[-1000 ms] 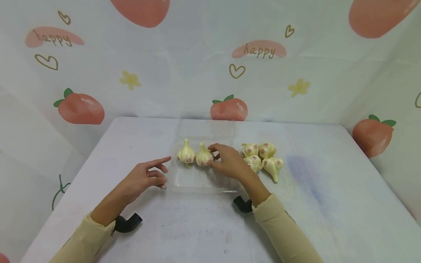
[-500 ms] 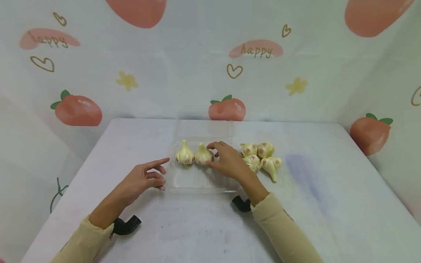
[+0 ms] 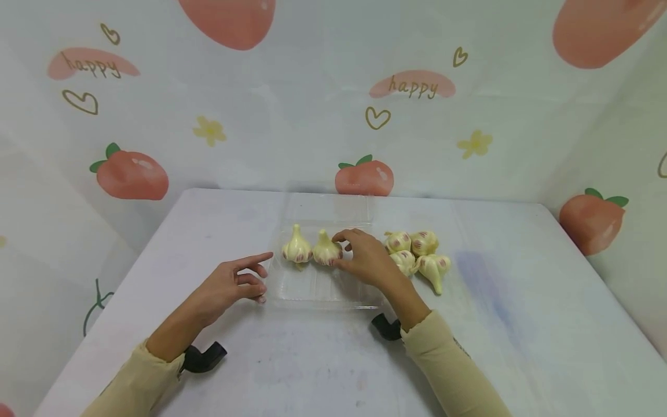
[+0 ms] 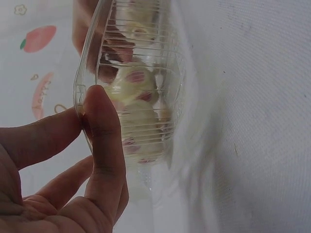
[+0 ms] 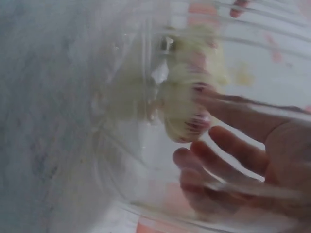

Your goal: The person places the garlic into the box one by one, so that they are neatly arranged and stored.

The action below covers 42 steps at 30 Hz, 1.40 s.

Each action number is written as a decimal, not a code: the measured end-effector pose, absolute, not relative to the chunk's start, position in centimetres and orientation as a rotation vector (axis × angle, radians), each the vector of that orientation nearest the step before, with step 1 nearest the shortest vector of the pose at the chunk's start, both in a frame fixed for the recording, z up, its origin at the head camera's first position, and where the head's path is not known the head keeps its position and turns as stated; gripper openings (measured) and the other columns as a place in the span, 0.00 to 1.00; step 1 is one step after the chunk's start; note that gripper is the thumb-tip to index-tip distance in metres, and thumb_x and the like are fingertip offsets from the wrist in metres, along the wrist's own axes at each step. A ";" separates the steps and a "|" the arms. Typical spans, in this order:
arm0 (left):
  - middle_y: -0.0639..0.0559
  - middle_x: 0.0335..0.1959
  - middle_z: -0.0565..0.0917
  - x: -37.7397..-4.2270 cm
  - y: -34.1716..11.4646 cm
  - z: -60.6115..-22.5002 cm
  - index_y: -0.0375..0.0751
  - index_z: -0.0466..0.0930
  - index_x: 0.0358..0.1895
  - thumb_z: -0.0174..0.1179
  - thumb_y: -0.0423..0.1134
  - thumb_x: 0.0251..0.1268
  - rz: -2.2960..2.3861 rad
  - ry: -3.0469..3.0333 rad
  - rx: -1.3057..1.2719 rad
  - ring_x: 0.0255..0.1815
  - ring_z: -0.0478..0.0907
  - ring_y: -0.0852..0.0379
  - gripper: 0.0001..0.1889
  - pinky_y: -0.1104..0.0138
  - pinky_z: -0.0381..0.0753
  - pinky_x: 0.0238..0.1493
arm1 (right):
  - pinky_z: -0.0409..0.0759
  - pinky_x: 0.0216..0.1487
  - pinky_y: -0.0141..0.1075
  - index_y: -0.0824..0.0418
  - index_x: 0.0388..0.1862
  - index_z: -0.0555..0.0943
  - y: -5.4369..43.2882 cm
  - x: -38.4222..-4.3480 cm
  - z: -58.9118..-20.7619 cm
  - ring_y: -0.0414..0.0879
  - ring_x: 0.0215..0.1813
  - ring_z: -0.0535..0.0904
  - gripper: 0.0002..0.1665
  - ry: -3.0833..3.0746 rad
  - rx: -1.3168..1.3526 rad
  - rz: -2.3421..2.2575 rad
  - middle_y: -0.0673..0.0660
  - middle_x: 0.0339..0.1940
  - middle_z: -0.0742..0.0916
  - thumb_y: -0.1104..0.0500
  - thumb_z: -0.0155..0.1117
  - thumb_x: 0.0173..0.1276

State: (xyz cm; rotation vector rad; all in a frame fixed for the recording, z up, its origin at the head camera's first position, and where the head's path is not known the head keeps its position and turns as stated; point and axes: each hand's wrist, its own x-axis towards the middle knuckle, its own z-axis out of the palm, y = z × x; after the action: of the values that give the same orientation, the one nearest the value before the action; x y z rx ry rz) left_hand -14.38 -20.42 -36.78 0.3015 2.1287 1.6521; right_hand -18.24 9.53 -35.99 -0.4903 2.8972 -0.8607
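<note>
A clear plastic box [image 3: 302,289] lies unfolded, its lid part behind. Two whitish garlic bulbs [image 3: 296,250] with purple streaks stand side by side at its back, stems up. My right hand [image 3: 371,259] holds the right-hand garlic bulb [image 3: 325,253] by its right side, between thumb and forefinger. The right wrist view is blurred and looks through the clear plastic at that bulb [image 5: 187,109]. At the box's left edge my left hand [image 3: 221,292] has its forefinger stretched out; in the left wrist view its fingers [image 4: 104,126] touch the box rim [image 4: 79,92].
Several more garlic bulbs [image 3: 424,243] sit in a cluster on the white table [image 3: 312,370], right of the box, partly behind my right wrist. A printed cloth [image 3: 292,116] hangs behind the table. Black curved pieces [image 3: 205,357] are by both wrists.
The head view has shifted slightly. Both hands, the box and the garlic bulbs keep the same places relative to each other.
</note>
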 end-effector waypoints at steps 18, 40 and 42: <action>0.38 0.50 0.69 -14.5 -20.3 -36.7 0.33 0.58 0.76 0.62 0.28 0.65 1.656 2.122 0.299 0.33 0.84 0.61 0.37 0.66 0.87 0.42 | 0.83 0.49 0.44 0.55 0.57 0.81 9.5 -18.4 -36.3 0.47 0.51 0.84 0.23 2.951 -0.526 -0.838 0.53 0.53 0.86 0.52 0.73 0.63; 0.38 0.49 0.69 -14.7 -20.3 -36.5 0.35 0.58 0.76 0.61 0.27 0.64 1.639 2.110 0.261 0.33 0.83 0.61 0.37 0.65 0.87 0.42 | 0.84 0.53 0.46 0.54 0.62 0.78 14.3 -16.3 -33.6 0.55 0.55 0.84 0.27 2.908 -0.490 -1.007 0.55 0.63 0.82 0.55 0.71 0.65; 0.37 0.50 0.69 -14.7 -20.4 -36.5 0.34 0.58 0.76 0.61 0.28 0.64 1.635 2.109 0.260 0.33 0.83 0.61 0.37 0.66 0.87 0.42 | 0.84 0.52 0.46 0.54 0.63 0.78 15.2 -16.0 -33.5 0.55 0.55 0.84 0.27 2.907 -0.473 -1.027 0.55 0.62 0.82 0.55 0.71 0.65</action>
State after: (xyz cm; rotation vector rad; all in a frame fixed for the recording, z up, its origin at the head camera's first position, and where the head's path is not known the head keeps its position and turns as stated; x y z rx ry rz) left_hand -14.74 -20.41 -36.48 0.2598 2.1091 1.6353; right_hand -15.99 15.17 -33.52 -0.4734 2.9068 -1.0265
